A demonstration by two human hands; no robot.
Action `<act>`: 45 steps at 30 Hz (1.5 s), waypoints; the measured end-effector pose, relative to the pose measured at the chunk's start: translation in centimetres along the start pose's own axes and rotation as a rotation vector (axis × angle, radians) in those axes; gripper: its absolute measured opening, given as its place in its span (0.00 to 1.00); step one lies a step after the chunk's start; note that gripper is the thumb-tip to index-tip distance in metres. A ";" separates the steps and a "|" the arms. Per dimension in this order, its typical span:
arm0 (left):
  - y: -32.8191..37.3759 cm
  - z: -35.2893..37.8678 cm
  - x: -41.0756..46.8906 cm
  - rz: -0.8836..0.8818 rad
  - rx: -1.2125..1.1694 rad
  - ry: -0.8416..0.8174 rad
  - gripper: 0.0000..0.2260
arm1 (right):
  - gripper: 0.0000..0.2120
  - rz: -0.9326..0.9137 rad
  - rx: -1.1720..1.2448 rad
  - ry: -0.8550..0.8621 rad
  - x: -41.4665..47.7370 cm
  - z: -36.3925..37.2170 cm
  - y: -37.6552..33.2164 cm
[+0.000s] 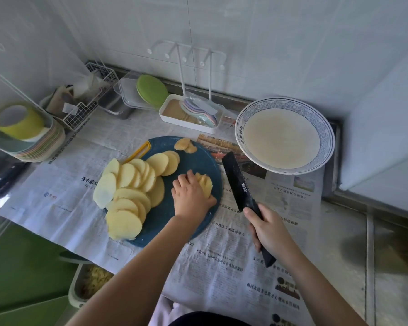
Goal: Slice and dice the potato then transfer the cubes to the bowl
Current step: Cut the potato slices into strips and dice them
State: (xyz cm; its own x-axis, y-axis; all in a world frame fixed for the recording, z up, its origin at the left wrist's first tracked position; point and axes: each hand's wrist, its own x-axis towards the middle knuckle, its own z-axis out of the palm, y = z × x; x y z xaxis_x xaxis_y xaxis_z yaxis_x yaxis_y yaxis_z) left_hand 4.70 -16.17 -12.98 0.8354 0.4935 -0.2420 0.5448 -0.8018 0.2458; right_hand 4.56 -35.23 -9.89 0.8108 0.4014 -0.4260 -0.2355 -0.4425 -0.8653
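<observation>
On the round blue cutting board (193, 158), your left hand (190, 196) curls its fingers round a stack of pale potato slices (207, 183); your right hand (271, 231) grips a black knife (236, 180) just right. Dicing likely next: cut strips.

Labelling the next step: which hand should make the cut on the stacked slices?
Right. The right hand grips the knife, its blade just beside the board. The left hand holds the stacked slices steady.

Newspaper (222, 267) covers counter (396, 290); wire basket (80, 116) rear-left.
</observation>
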 end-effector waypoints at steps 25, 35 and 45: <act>-6.1 2.2 -0.8 0.343 -0.298 0.156 0.45 | 0.21 -0.198 -0.606 0.018 1.2 5.5 -0.2; -5.4 2.9 -1.2 0.340 -0.173 0.261 0.36 | 0.22 -0.307 -0.552 0.139 -0.2 5.0 -0.8; -5.6 3.0 -1.0 0.375 -0.182 0.291 0.32 | 0.27 -0.364 -0.779 0.193 -1.4 4.8 0.0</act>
State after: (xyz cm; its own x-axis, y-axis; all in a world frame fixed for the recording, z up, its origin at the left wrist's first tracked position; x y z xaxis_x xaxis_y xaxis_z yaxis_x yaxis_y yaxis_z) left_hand 0.63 -13.20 -16.90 0.9474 0.2776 0.1594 0.1861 -0.8826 0.4317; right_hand 0.85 -31.97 -10.50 0.8573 0.5128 -0.0457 0.4305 -0.7627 -0.4826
